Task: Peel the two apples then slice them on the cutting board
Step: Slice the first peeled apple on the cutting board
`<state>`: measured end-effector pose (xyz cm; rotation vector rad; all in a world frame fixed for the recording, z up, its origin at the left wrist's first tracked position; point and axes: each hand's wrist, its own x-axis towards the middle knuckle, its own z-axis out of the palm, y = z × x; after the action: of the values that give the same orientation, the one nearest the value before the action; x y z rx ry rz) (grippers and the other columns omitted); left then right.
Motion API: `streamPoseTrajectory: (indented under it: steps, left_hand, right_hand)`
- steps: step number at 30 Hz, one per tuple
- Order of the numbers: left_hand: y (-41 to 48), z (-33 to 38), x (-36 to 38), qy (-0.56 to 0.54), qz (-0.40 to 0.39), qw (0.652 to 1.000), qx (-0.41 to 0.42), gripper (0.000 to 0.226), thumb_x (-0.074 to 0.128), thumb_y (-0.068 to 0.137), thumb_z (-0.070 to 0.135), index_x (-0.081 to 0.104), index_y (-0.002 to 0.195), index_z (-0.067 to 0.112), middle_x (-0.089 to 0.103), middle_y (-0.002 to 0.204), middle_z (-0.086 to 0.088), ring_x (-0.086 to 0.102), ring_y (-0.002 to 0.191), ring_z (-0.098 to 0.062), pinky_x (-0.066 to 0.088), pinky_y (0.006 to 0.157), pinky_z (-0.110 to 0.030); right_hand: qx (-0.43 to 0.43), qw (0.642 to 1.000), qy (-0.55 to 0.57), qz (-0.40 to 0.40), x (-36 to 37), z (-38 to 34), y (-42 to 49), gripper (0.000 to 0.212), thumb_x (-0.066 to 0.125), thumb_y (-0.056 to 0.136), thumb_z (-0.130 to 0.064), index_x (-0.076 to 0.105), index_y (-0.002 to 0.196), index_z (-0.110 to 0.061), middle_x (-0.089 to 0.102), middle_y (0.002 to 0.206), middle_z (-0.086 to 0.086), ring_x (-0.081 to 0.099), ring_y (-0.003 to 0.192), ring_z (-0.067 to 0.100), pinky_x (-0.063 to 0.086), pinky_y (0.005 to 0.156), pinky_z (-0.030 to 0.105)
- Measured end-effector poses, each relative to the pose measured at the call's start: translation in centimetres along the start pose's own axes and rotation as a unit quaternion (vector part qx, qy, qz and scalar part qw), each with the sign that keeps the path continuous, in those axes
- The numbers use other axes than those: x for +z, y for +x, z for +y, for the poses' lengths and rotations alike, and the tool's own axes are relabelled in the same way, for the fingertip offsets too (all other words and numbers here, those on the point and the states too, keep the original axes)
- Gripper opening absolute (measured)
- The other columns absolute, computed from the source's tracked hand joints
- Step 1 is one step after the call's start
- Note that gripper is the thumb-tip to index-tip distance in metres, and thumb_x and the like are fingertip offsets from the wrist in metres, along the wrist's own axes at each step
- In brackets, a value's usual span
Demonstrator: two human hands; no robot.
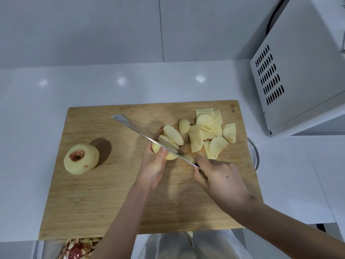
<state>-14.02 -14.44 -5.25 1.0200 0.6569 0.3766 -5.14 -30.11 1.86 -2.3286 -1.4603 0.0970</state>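
Note:
A wooden cutting board (104,193) lies on the white counter. My left hand (153,165) holds a partly cut peeled apple (172,136) near the board's middle. My right hand (220,178) grips the handle of a long knife (145,136), whose blade lies across that apple, tip pointing to the far left. Several pale apple slices (211,129) are piled at the board's far right. A whole peeled apple (81,158) with a red patch around its stem end sits on the board's left side.
A white microwave (298,71) stands at the back right. A glass bowl's rim (254,154) shows past the board's right edge. Red apple peels (79,248) lie below the board's near left corner. A tiled wall runs behind the counter.

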Motion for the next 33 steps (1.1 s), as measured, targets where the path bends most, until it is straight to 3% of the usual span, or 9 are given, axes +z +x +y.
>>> streamPoseTrajectory:
  steps: [4, 11, 14, 17, 21, 26, 31, 33]
  left_hand:
    - [0.0, 0.5, 0.1, 0.035, 0.032, 0.998, 0.030, 0.102, 0.088, 0.057, 0.047, 0.043, 0.128, -0.013, 0.069, 0.099, -0.006, 0.063, 0.100, -0.028, 0.050, 0.090, -0.043]
    - [0.1, 1.8, 0.7, -0.016, 0.022, 1.000, -0.015, 0.092, 0.084, 0.050, 0.059, 0.054, 0.119, 0.005, 0.072, 0.092, -0.005, 0.068, 0.095, -0.023, 0.056, 0.080, -0.033]
    - [0.1, 1.7, 0.7, 0.008, 0.022, 1.000, 0.000, 0.078, 0.083, 0.057, 0.053, 0.058, 0.113, 0.005, 0.072, 0.093, -0.006, 0.067, 0.095, -0.025, 0.056, 0.084, -0.040]
    - [0.0, 1.6, 0.7, 0.044, 0.024, 0.998, 0.027, 0.093, 0.087, 0.060, 0.046, 0.048, 0.124, -0.009, 0.067, 0.102, -0.011, 0.062, 0.103, -0.031, 0.047, 0.096, -0.056]
    - [0.0, 1.9, 0.9, 0.012, -0.014, 1.000, 0.008, 0.100, 0.086, 0.048, 0.060, 0.051, 0.120, -0.001, 0.071, 0.097, -0.001, 0.065, 0.099, -0.020, 0.051, 0.089, -0.037]
    - [0.3, 2.1, 0.9, 0.040, 0.003, 0.999, -0.014, 0.098, 0.089, 0.047, 0.053, 0.051, 0.123, 0.005, 0.071, 0.101, -0.001, 0.065, 0.102, -0.020, 0.053, 0.088, -0.032]
    - [0.9, 2.2, -0.8, 0.016, 0.022, 0.999, -0.017, 0.079, 0.084, 0.065, 0.034, 0.046, 0.131, 0.013, 0.072, 0.101, 0.008, 0.066, 0.102, -0.012, 0.054, 0.090, -0.036]
    - [0.9, 2.4, -1.4, -0.064, -0.013, 0.996, -0.060, 0.091, 0.089, 0.057, 0.038, 0.046, 0.132, 0.008, 0.067, 0.117, -0.006, 0.061, 0.114, -0.024, 0.048, 0.097, -0.046]
  right_hand:
    - [0.002, 1.000, 0.019, 0.007, 0.0, -0.2, 0.2, 0.007, 0.043, 0.085, -0.022, 0.039, 0.079, -0.020, 0.022, 0.049, -0.013, 0.019, 0.037, 0.008, 0.001, 0.045, 0.008]
    - [0.012, 1.000, 0.026, -0.009, -0.2, -0.8, 0.7, 0.025, 0.067, 0.074, -0.004, 0.046, 0.077, -0.017, 0.022, 0.048, -0.011, 0.018, 0.037, 0.010, 0.004, 0.043, 0.010]
    - [0.016, 0.999, 0.029, -0.004, -0.4, -0.9, 0.8, 0.011, 0.050, 0.082, -0.015, 0.040, 0.081, -0.020, 0.022, 0.048, -0.011, 0.019, 0.036, 0.010, 0.004, 0.042, 0.011]
    - [0.018, 0.999, 0.037, -0.004, -0.3, -1.0, 0.9, 0.004, 0.040, 0.085, -0.022, 0.036, 0.083, -0.021, 0.023, 0.048, -0.013, 0.020, 0.036, 0.008, 0.005, 0.042, 0.009]
    - [0.028, 0.999, 0.039, -0.017, -0.8, -1.2, 1.1, 0.022, 0.059, 0.079, -0.013, 0.038, 0.082, -0.020, 0.020, 0.048, -0.012, 0.016, 0.037, 0.009, 0.003, 0.042, 0.009]
    - [0.045, 0.995, 0.073, -0.047, -1.6, -1.4, 1.3, 0.028, 0.062, 0.081, -0.011, 0.038, 0.086, -0.023, 0.020, 0.047, -0.013, 0.015, 0.034, 0.007, 0.009, 0.040, 0.009]
    - [0.095, 0.980, 0.167, -0.049, -3.2, -1.3, 1.6, 0.030, 0.054, 0.091, -0.016, 0.035, 0.073, -0.031, 0.032, 0.041, -0.009, 0.036, 0.037, 0.011, 0.025, 0.038, 0.014]
    - [0.132, 0.962, 0.237, -0.039, -3.9, -0.9, 2.2, 0.027, 0.051, 0.092, -0.020, 0.042, 0.070, -0.032, 0.042, 0.045, -0.010, 0.042, 0.043, 0.008, 0.031, 0.042, 0.013]
